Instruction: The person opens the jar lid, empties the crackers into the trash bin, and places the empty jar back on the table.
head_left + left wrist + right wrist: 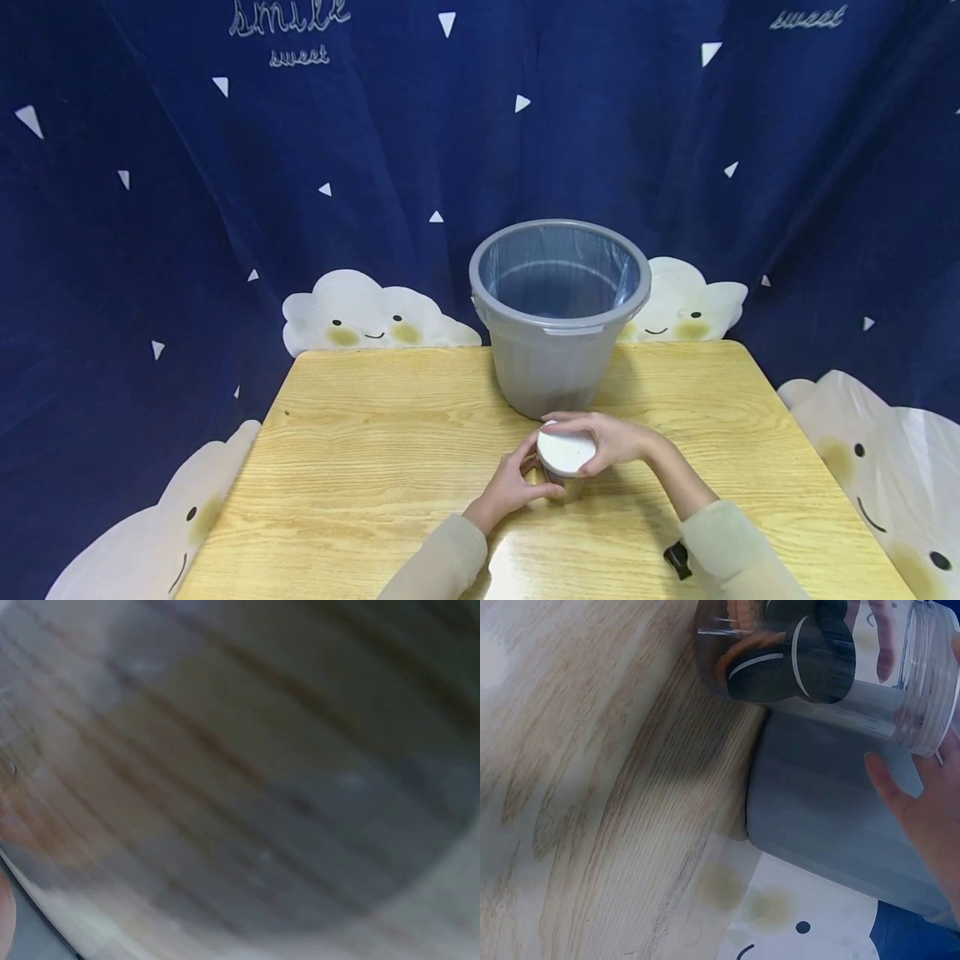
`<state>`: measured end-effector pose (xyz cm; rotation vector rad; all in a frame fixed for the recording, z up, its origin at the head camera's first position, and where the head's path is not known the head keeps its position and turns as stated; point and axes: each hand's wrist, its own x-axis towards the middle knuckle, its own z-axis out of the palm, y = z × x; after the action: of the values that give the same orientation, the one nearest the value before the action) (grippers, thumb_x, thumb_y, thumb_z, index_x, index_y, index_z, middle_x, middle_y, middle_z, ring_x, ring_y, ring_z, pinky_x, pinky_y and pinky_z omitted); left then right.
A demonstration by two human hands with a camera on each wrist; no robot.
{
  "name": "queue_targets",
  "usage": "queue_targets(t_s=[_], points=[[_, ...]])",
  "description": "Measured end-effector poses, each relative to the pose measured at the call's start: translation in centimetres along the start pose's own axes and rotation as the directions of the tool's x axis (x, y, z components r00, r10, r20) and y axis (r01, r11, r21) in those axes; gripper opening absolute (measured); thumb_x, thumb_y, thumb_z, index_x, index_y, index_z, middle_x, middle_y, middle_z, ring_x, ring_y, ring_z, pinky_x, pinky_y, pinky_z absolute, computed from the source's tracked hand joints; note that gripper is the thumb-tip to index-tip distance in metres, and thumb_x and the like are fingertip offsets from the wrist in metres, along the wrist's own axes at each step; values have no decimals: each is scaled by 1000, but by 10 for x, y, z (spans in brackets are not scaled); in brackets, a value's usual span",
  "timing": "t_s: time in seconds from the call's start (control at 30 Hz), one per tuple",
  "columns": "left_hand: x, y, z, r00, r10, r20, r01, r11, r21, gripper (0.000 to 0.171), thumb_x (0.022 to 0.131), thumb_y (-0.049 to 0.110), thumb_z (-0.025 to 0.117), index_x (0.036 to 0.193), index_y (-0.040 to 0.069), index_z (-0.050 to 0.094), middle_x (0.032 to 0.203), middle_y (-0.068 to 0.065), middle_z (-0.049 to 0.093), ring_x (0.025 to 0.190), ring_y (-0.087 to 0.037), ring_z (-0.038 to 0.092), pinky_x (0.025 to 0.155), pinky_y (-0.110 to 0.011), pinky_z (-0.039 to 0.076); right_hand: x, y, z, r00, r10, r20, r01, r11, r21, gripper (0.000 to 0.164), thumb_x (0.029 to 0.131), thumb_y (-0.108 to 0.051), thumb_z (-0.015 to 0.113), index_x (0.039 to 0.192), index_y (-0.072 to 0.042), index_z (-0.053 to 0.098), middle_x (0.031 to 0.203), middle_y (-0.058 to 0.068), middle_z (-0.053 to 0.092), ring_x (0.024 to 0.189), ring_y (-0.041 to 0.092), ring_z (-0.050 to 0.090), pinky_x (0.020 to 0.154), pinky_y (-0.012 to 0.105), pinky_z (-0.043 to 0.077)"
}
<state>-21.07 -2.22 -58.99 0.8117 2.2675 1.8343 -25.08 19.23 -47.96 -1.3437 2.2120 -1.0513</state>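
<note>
A clear plastic jar [885,705] with a white lid [566,452] stands near the front of the bucket. Dark sandwich cookies [821,660], and some with orange-brown wafers, show through its wall in the right wrist view. My left hand [510,483] grips the jar's side, thumb in front and fingers reaching behind. From the right, my right hand [611,442] holds the lid by its rim, with thumb and fingers on opposite sides. Threads at the jar's neck show in the right wrist view. Blurred wood grain fills most of the left wrist view.
A grey bucket [558,325] lined with a thin bag stands at the table's back edge, just behind the hands. A small black object [677,560] lies beside the right sleeve. Behind the wooden table [360,450] hangs a dark blue curtain [375,150] with clouds.
</note>
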Motion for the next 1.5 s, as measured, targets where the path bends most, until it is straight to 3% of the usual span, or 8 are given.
queue_targets(t_s=[0.17, 0.23, 0.5, 0.63, 0.77, 1.07, 1.27, 1.5], points=[[1, 0, 0, 1000, -2, -1, 2, 1000, -6, 88, 72, 18, 77, 143, 26, 26, 138, 0, 43, 123, -18, 43, 98, -32, 43, 1, 2, -2, 1000, -5, 25, 4, 1000, 30, 74, 69, -16, 75, 134, -4, 44, 141, 23, 33, 123, 38, 38, 96, 34, 38], [1, -8, 2, 1000, -4, -4, 4, 1000, -1, 89, 72, 19, 77, 143, 28, 25, 138, 2, 43, 123, -17, 43, 98, -31, 43, 1, 2, -2, 999, -1, 33, 0, 999, 33, 74, 69, -18, 74, 135, -4, 43, 142, 22, 32, 124, 40, 36, 96, 36, 37], [0, -5, 1, 999, -37, 17, 37, 999, -12, 88, 72, 24, 76, 142, 34, 24, 141, 8, 39, 126, -15, 40, 100, -28, 40, 0, 2, -2, 999, 18, 50, -19, 999, 36, 78, 72, -25, 74, 138, -5, 38, 146, 24, 24, 128, 46, 26, 99, 45, 33], [0, -7, 2, 1000, -22, 16, 23, 1000, -5, 87, 73, 23, 76, 143, 32, 24, 141, 5, 39, 126, -17, 40, 99, -29, 41, -1, -3, 2, 997, 70, -20, -70, 997, 11, 77, 73, -26, 74, 138, -7, 38, 146, 21, 25, 128, 45, 27, 96, 50, 34], [0, -4, 2, 1000, 20, 0, -20, 1000, 4, 87, 73, 18, 76, 143, 27, 26, 139, 0, 42, 123, -18, 43, 98, -31, 43, -2, -8, 10, 978, 100, -182, -112, 992, -57, 68, 77, -29, 72, 135, -8, 44, 141, 19, 35, 126, 43, 33, 94, 56, 37], [-3, 17, -3, 997, 78, -16, -78, 997, -6, 84, 72, 9, 77, 142, 17, 30, 134, -8, 47, 119, -19, 47, 95, -34, 45, -1, -17, 29, 859, 69, -508, -193, 962, -195, 55, 77, -26, 73, 125, -9, 54, 129, 18, 50, 117, 39, 45, 92, 60, 38], [0, 1, 1, 995, 97, -29, -96, 995, 16, 87, 71, 11, 78, 142, 19, 29, 135, -8, 46, 119, -21, 47, 95, -32, 45, 0, -23, 42, 772, 77, -631, -286, 929, -236, 57, 73, -28, 76, 124, -11, 55, 128, 16, 51, 115, 38, 48, 89, 61, 40], [1, -11, 2, 998, 58, -26, -57, 998, 11, 87, 71, 18, 78, 142, 24, 28, 137, -3, 44, 121, -20, 45, 96, -28, 43, 1, -23, 58, 653, 144, -744, -420, 886, -198, 62, 71, -34, 77, 123, -9, 56, 126, 15, 52, 113, 36, 48, 89, 59, 40]])
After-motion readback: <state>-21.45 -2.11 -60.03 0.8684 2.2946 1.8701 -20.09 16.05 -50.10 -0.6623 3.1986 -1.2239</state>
